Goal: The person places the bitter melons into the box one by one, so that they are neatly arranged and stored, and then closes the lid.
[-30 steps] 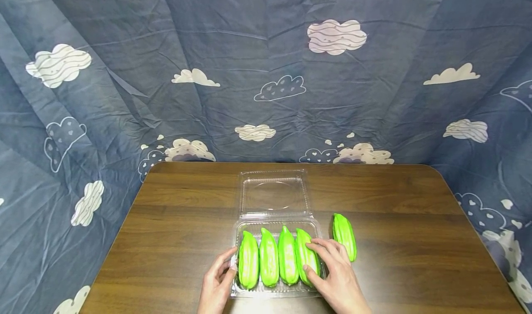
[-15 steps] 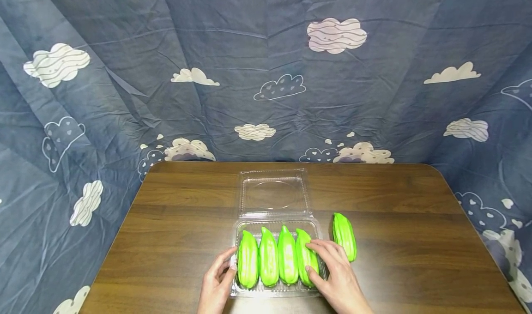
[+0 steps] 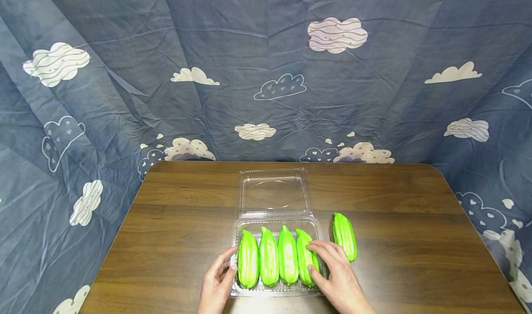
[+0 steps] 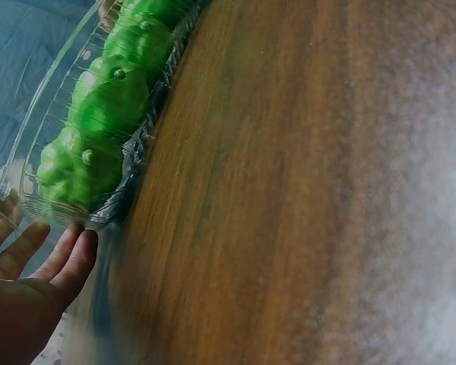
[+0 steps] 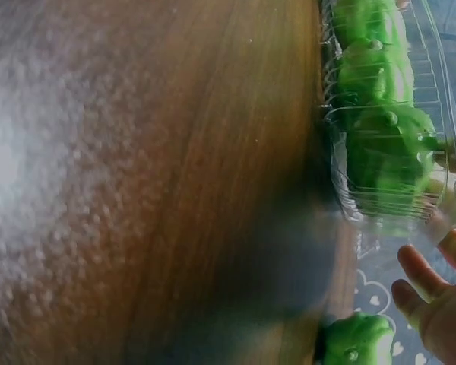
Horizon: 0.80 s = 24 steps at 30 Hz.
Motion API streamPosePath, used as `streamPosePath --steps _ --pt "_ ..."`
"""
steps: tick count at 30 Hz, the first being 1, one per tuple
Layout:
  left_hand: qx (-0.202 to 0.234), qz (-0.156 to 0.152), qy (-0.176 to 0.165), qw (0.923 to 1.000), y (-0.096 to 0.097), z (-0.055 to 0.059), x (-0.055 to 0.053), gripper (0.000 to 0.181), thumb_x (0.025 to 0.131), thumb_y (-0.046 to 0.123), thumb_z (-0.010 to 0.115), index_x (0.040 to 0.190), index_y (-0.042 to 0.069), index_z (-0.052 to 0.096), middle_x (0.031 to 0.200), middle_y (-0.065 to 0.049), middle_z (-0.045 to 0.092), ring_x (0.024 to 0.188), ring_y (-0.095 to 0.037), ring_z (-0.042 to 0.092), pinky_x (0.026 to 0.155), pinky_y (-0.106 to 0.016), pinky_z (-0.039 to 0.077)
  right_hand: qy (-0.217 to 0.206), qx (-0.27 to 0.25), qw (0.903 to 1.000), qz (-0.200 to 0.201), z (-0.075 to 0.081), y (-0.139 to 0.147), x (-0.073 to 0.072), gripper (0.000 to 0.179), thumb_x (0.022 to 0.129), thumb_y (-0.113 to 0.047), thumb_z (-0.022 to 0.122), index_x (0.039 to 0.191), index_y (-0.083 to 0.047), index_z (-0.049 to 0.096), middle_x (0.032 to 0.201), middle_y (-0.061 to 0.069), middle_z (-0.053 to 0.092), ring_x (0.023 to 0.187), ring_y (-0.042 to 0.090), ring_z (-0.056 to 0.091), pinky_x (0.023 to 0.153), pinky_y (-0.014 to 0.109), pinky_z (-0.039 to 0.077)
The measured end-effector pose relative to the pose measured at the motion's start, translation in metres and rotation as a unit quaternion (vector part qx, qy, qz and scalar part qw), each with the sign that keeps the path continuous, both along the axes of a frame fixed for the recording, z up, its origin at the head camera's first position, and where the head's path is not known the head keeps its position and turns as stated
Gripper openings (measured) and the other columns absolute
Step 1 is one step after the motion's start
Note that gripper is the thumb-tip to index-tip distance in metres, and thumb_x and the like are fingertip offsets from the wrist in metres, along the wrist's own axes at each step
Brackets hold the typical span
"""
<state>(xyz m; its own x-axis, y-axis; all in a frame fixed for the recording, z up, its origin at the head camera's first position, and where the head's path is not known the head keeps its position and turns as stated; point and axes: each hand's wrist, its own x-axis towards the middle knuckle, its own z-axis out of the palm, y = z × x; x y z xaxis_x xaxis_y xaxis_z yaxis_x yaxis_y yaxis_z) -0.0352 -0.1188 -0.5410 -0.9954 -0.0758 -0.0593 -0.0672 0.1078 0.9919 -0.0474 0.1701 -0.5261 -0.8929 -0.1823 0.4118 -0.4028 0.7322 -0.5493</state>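
A clear plastic clamshell box [image 3: 274,293] lies with its lid [image 3: 273,193] folded back. Several bright green ridged gourds [image 3: 269,257] sit side by side in it, stems away from me. My left hand [image 3: 216,277] holds the box's left edge; in the left wrist view its fingers [image 4: 68,258] rest against the outer end wall. My right hand [image 3: 338,272] reaches over the right edge, thumb and fingertips gripping the rightmost gourd [image 3: 304,254]. In the right wrist view, some fingers [image 5: 418,274] stay outside the box. Part of that gourd is hidden by the hand.
Another green gourd [image 3: 344,237] lies on the brown wooden table [image 3: 399,240], right of the box and close to my right hand. A dark blue cloth with a cloud pattern [image 3: 232,51] hangs behind and around the table.
My right thumb has slid slightly to the right over the rightmost gourd. The left hand, the box and the other gourds look unmoved.
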Motion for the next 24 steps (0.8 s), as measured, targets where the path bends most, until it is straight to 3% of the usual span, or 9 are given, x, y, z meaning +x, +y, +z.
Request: streamPosePath --steps 6,16,20,24 --pt "0.0 0.001 0.009 1.0 0.0 0.001 0.0 0.042 0.093 -0.002 0.058 0.134 0.007 0.058 0.14 -0.016 0.05 0.109 -0.024 0.059 0.086 -0.026 0.049 0.004 -0.008 1.0 0.003 0.004 -0.001 0.001 0.047 0.071 -0.007 0.081 0.116 -0.012 0.068 0.124 -0.001 0.062 0.116 0.021 0.05 0.095 0.042 0.036" --pt "0.005 -0.003 0.013 0.9999 0.0 0.0 0.0 0.042 0.093 -0.003 0.058 0.134 0.006 0.057 0.139 -0.017 0.05 0.11 -0.024 0.059 0.088 -0.025 0.049 0.045 -0.096 0.9942 0.015 0.005 0.008 -0.003 0.041 0.073 0.004 0.078 0.112 -0.007 0.069 0.12 0.006 0.064 0.113 0.021 0.051 0.101 0.015 0.027" --pt "0.007 -0.004 0.015 0.9999 0.0 0.001 0.0 0.043 0.093 -0.004 0.057 0.135 0.006 0.057 0.139 -0.017 0.051 0.11 -0.024 0.059 0.089 -0.025 0.049 0.049 -0.101 0.9936 -0.015 0.005 0.017 -0.004 0.041 0.075 0.004 0.077 0.114 -0.007 0.069 0.121 0.005 0.064 0.113 0.019 0.052 0.102 0.012 0.026" --pt "0.006 -0.006 0.016 0.9998 0.0 0.001 0.001 0.043 0.093 -0.004 0.057 0.135 0.006 0.057 0.139 -0.017 0.051 0.11 -0.023 0.059 0.088 -0.025 0.049 0.027 -0.096 0.9931 -0.061 0.007 0.029 -0.005 0.042 0.077 0.002 0.077 0.117 -0.009 0.069 0.122 0.003 0.065 0.114 0.015 0.052 0.1 0.009 0.026"
